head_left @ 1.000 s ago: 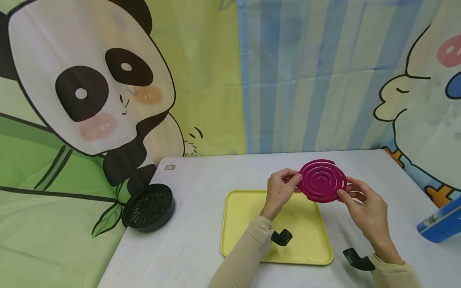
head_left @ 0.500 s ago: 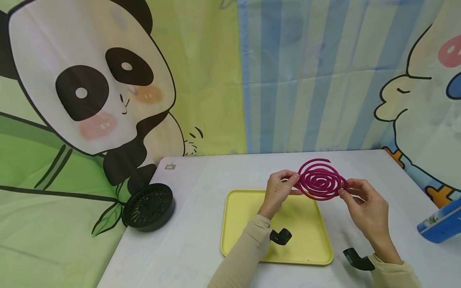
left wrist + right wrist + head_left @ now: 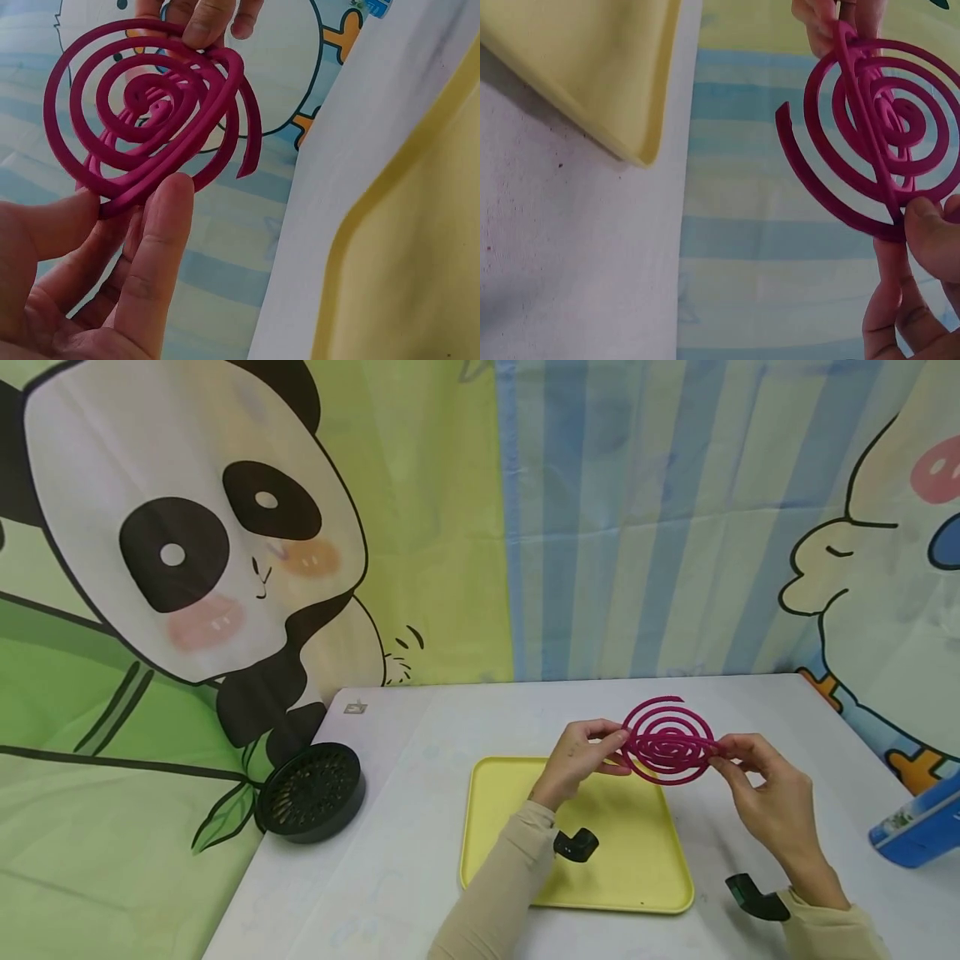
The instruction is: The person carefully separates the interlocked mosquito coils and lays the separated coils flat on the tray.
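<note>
A pair of magenta mosquito coils (image 3: 670,745) is held up over the far right of a yellow tray (image 3: 480,818). They cross each other at an angle, with gaps between their spiral rings. My left hand (image 3: 576,758) pinches the left edge between thumb and fingers. On the right edge, my right hand (image 3: 776,797) pinches with thumb and fingers. In the left wrist view, one spiral of the coils (image 3: 84,154) tilts away from the other. A loose outer end of the coils (image 3: 799,161) hangs free in the right wrist view.
A round black coil holder (image 3: 311,793) with a slotted top stands at the table's left edge. At the right lies a blue box (image 3: 918,818), partly out of view. Behind the white table (image 3: 420,718) hangs a printed cloth (image 3: 435,527).
The coils have gone from one flat, nested disc to two spirals tilted apart, with wider gaps between the rings. Both hands have kept their pinch and shifted only slightly.
</note>
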A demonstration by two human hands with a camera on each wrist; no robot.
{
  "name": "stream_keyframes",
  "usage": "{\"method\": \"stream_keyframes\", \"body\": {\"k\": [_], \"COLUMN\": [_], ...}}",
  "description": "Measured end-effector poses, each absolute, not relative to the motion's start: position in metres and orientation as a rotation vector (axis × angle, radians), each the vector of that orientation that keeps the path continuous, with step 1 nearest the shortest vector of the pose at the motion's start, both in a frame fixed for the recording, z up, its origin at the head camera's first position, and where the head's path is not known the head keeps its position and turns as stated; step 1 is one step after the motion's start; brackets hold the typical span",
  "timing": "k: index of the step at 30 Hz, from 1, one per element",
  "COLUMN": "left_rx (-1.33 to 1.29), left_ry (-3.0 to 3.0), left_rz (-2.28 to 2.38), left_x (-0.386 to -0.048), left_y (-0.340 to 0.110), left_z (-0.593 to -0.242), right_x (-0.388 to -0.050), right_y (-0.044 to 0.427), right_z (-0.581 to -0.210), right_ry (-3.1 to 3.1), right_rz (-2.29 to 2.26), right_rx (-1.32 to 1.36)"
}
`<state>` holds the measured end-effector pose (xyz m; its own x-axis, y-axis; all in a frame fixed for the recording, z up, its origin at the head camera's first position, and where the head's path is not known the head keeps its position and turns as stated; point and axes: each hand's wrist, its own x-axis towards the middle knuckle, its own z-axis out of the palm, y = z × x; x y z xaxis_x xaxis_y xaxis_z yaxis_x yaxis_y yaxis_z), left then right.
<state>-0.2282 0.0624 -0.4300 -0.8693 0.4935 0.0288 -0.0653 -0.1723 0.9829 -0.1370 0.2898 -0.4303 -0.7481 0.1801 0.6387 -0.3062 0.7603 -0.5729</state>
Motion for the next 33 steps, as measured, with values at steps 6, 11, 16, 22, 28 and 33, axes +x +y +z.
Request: {"method": "stream_keyframes", "body": {"k": [6, 11, 16, 22, 28, 33], "left_rx": [0.549, 0.578, 0.585, 0.595, 0.62, 0.649], "left_ry": [1.719, 1.788, 1.877, 1.955, 2.014, 2.046], "left_rz": [2.002, 1.939, 1.908, 1.914, 1.908, 1.898], "left_x": [-0.231, -0.2308, -0.2297, -0.2289, -0.2277, -0.2258], "left_y": [0.0563, 0.0537, 0.0557, 0.0587, 0.0565, 0.0554], "left_z": [-0.4272, -0.4243, -0.4243, -0.4265, -0.4255, -0.4233], "right_x": [-0.1379, -0.1388, -0.1393, -0.1391, -0.1383, -0.1372], "right_y": [0.2923, 0.2921, 0.2911, 0.2895, 0.2871, 0.2884], "right_z": [-0.4302, -0.4313, -0.4325, -0.4303, -0.4261, -0.4237], "right_ry": [-2.265, -2.264, -2.275, -2.307, -2.376, -2.433], "right_rz": [0.873, 0.877, 0.878, 0.885, 0.986, 1.113], "right_rx": [0.132, 0.118, 0.084, 0.054, -0.002, -0.071]}}
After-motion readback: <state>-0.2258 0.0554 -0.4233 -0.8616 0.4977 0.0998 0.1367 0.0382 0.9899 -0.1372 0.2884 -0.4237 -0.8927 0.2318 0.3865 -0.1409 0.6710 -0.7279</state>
